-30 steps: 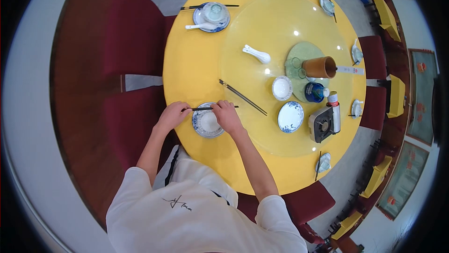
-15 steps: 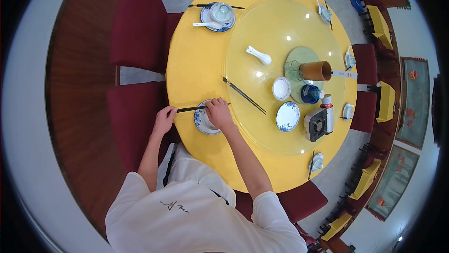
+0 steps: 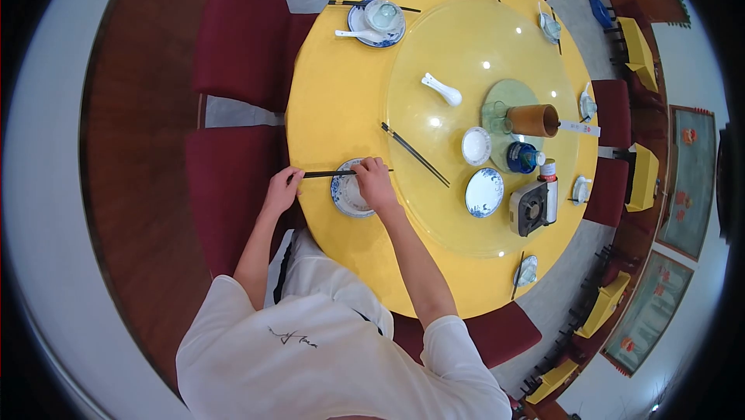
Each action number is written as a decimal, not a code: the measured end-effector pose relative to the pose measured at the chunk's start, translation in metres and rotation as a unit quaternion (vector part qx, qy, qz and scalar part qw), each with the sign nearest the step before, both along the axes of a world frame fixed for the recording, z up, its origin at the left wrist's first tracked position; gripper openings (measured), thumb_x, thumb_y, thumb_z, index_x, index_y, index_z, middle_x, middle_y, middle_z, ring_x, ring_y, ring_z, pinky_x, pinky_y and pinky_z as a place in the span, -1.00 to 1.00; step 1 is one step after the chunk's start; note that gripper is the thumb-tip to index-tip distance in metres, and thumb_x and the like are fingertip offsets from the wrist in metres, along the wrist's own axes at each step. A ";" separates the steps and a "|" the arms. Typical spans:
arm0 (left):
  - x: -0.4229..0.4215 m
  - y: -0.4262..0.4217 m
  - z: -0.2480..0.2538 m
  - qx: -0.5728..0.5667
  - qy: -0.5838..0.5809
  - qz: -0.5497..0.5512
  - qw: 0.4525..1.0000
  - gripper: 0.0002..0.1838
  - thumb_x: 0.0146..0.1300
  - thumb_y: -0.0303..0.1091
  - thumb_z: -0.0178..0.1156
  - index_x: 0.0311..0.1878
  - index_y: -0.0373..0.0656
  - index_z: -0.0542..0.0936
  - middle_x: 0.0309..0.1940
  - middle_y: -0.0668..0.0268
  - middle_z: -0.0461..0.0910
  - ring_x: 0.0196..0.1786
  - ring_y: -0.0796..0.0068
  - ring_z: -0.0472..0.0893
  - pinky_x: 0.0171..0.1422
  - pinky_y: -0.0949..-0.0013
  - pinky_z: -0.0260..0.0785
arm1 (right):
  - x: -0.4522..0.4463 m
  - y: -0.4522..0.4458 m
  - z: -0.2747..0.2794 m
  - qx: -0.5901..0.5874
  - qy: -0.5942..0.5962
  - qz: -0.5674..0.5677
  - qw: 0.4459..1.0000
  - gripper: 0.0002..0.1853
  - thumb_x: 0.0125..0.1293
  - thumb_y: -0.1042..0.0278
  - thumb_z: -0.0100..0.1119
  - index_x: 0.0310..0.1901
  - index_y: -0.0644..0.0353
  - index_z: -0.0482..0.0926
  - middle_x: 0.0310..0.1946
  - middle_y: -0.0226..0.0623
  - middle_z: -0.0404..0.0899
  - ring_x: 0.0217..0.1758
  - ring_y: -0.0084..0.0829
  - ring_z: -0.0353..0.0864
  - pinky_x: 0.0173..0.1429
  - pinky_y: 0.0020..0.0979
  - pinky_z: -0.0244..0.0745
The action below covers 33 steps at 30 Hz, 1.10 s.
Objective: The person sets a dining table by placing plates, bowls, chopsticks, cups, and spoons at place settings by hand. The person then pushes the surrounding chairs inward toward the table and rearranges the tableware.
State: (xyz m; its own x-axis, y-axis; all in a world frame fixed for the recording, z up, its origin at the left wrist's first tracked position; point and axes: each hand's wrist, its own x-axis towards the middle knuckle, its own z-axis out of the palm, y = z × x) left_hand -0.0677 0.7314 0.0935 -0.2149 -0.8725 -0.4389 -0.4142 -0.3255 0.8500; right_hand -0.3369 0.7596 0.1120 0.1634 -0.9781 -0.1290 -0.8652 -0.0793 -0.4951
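A pair of dark chopsticks (image 3: 327, 174) lies crosswise over the far side of a blue-and-white plate (image 3: 339, 197) at the near left edge of the round table. My left hand (image 3: 283, 190) pinches the chopsticks' left end, just beyond the table edge. Over the plate, my right hand (image 3: 375, 184) has its fingers closed on the chopsticks near their other end, with a tip showing past them. A white bowl (image 3: 355, 197) sits on the plate, partly covered by my right hand.
On the glass turntable (image 3: 434, 187) lie another chopstick pair (image 3: 416, 154), white spoons (image 3: 442, 89), a small dish (image 3: 476, 145), a patterned plate (image 3: 484, 193), a blue bottle (image 3: 524, 157), a bamboo cup (image 3: 534, 120) and a portable stove (image 3: 531, 208). Red chairs (image 3: 237, 187) surround the yellow-covered table.
The whole view has shifted slightly, with the table appearing further right. Both hands stay on the chopsticks over the plate, with little other visible movement.
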 end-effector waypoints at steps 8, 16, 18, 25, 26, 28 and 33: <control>-0.004 0.001 -0.005 0.007 -0.007 0.004 1.000 -0.69 0.48 -0.22 0.17 -0.04 -0.35 0.63 -0.43 0.20 0.63 -0.53 0.46 0.65 -0.41 0.38 0.46 | -0.004 0.001 -0.009 -0.015 -0.007 -0.017 1.000 -0.69 0.19 0.56 0.16 -0.04 0.09 0.68 -0.10 -0.26 0.56 0.10 -0.17 0.46 0.15 -0.19 0.41; -0.003 0.003 -0.016 0.013 0.020 0.008 1.000 -0.69 0.48 -0.22 0.18 -0.06 -0.35 0.63 -0.47 0.24 0.60 -0.53 0.49 0.64 -0.43 0.40 0.45 | -0.005 -0.001 0.002 0.007 -0.013 -0.020 1.000 -0.78 0.21 0.54 0.24 -0.10 0.11 0.68 -0.11 -0.24 0.64 0.05 -0.14 0.55 0.17 -0.16 0.46; -0.004 0.003 -0.016 0.014 0.021 0.008 1.000 -0.68 0.48 -0.21 0.19 -0.06 -0.35 0.63 -0.47 0.24 0.60 -0.53 0.49 0.64 -0.43 0.40 0.45 | -0.006 -0.001 0.005 0.014 -0.012 -0.021 1.000 -0.78 0.21 0.54 0.24 -0.10 0.12 0.68 -0.12 -0.22 0.64 0.03 -0.14 0.56 0.18 -0.16 0.47; -0.002 0.003 -0.016 0.021 0.007 -0.005 1.000 -0.67 0.48 -0.21 0.18 -0.06 -0.36 0.63 -0.43 0.21 0.63 -0.50 0.47 0.67 -0.40 0.38 0.46 | -0.011 -0.002 0.006 0.021 -0.019 -0.001 1.000 -0.76 0.18 0.50 0.22 -0.09 0.12 0.66 -0.12 -0.23 0.62 0.05 -0.15 0.55 0.14 -0.17 0.45; -0.001 0.004 -0.017 0.025 0.004 -0.008 1.000 -0.67 0.48 -0.21 0.17 -0.06 -0.36 0.63 -0.42 0.20 0.63 -0.50 0.47 0.67 -0.39 0.37 0.46 | -0.012 -0.003 0.006 0.025 -0.022 0.003 0.999 -0.76 0.18 0.49 0.23 -0.09 0.12 0.66 -0.12 -0.23 0.62 0.06 -0.15 0.55 0.15 -0.17 0.45; 0.000 0.006 -0.016 0.023 0.006 -0.005 1.000 -0.67 0.48 -0.21 0.17 -0.05 -0.36 0.62 -0.42 0.20 0.64 -0.50 0.48 0.67 -0.38 0.38 0.46 | -0.010 -0.007 0.013 0.032 -0.026 0.008 0.999 -0.76 0.18 0.47 0.24 -0.09 0.12 0.66 -0.12 -0.23 0.62 0.07 -0.15 0.55 0.16 -0.15 0.44; 0.008 0.013 -0.016 0.041 0.016 0.032 0.998 -0.69 0.51 -0.21 0.14 -0.07 -0.34 0.62 -0.41 0.25 0.62 -0.50 0.53 0.64 -0.36 0.41 0.45 | 0.001 -0.015 0.022 0.033 -0.015 0.020 0.999 -0.78 0.23 0.37 0.23 -0.08 0.12 0.66 -0.14 -0.23 0.62 0.06 -0.15 0.56 0.22 -0.10 0.40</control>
